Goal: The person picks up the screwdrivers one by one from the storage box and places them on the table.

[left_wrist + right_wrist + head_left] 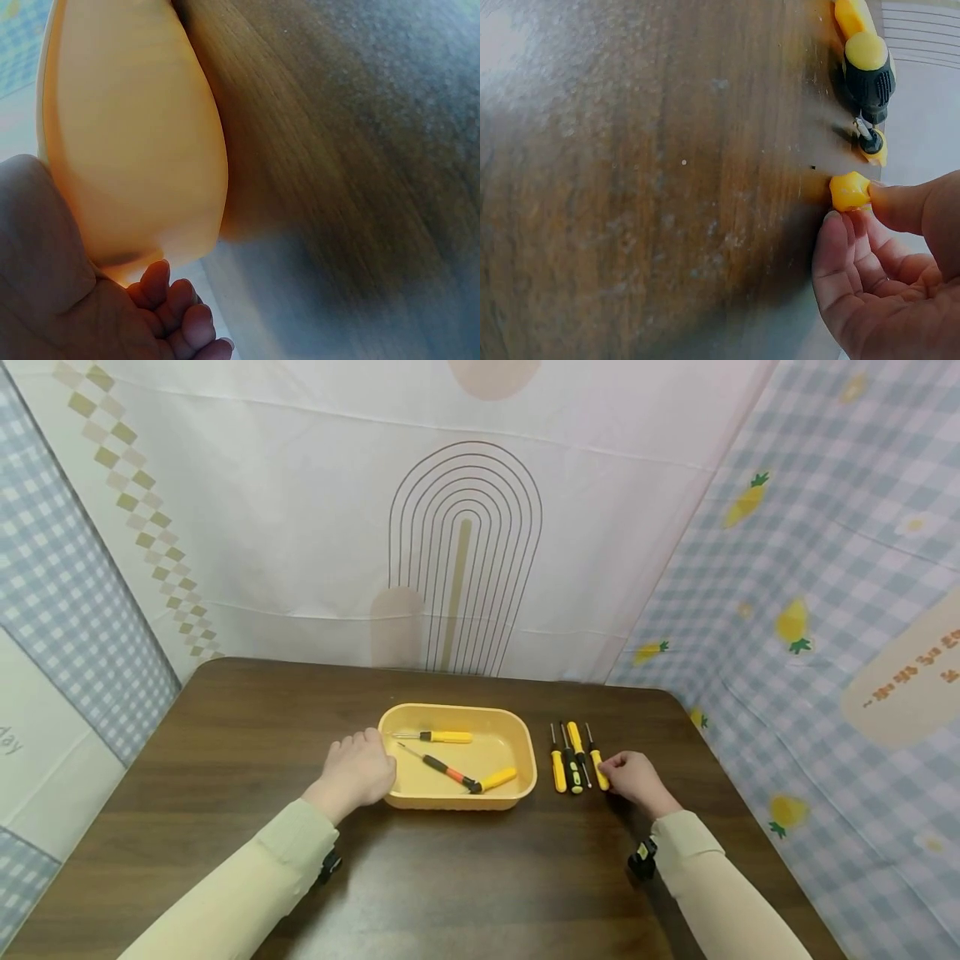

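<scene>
A yellow tray [457,802] stands on the table, and my left hand [356,772] grips its left end, thumb over the rim and fingers curled outside. In the left wrist view the fingers of the left hand [176,307] curl beside the tray wall [142,127]. My right hand [636,777] pinches the yellow handle of the rightmost screwdriver [600,772], which lies on the table. The right wrist view shows that handle end [849,191] between thumb and fingers of the right hand [892,262].
Inside the tray lie a yellow-handled screwdriver [448,737], a black and red one [446,770] and another yellow handle [498,778]. Left of my right hand, a yellow screwdriver [558,770], a black-green one [573,772] and a reversed yellow one [575,738] lie side by side.
</scene>
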Available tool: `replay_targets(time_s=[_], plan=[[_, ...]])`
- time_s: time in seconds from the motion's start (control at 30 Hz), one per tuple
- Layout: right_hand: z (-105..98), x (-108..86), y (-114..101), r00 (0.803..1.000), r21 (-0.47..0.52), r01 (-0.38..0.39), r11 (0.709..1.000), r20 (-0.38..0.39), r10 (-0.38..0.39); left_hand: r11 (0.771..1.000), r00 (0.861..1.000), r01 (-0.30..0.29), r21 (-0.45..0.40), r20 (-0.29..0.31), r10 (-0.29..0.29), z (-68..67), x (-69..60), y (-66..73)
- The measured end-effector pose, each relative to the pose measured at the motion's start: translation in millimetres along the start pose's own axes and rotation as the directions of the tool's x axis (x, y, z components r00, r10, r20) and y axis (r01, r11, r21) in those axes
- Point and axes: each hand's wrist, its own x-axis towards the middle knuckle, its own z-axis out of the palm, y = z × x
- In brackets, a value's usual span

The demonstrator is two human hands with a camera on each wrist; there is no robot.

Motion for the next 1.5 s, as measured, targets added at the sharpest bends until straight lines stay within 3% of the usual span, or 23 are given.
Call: replay_targets(time_s=[0.5, 0.73, 0.93, 1.17, 1.5], plan=[[-2.3, 1.4, -1.4, 0.999, -0.01, 0.017, 1.0, 0.027, -0.016, 1.0, 1.0, 0.006, 0.003, -0.001, -0.006, -1.1, 1.1, -0.4], [-7.3, -1.5, -4.1, 0.994, -0.108, 0.077, 0.991, -0.072, -0.085, 1.0, 1.0, 0.004, 0.007, 0.002, -0.004, -0.8, 0.8, -0.2], [-10.3, -3.0, -10.5, 0.985, -0.109, 0.125, 0.986, -0.102, -0.136, 1.0, 1.0, 0.005, 0.002, 0.003, -0.005, -0.7, 0.3, -0.6], [-4.3, -7.3, -26.6, 0.961, -0.105, 0.228, 0.968, -0.133, -0.241, 1.0, 1.0, -0.002, 0.006, 0.002, 0.002, -1.0, 0.3, -0.6], [11.1, -17.8, -64.5, 0.925, -0.091, 0.357, 0.93, -0.101, -0.365, 1.0, 1.0, 0.004, 0.001, -0.001, -0.004, -0.4, 1.2, -0.5]])
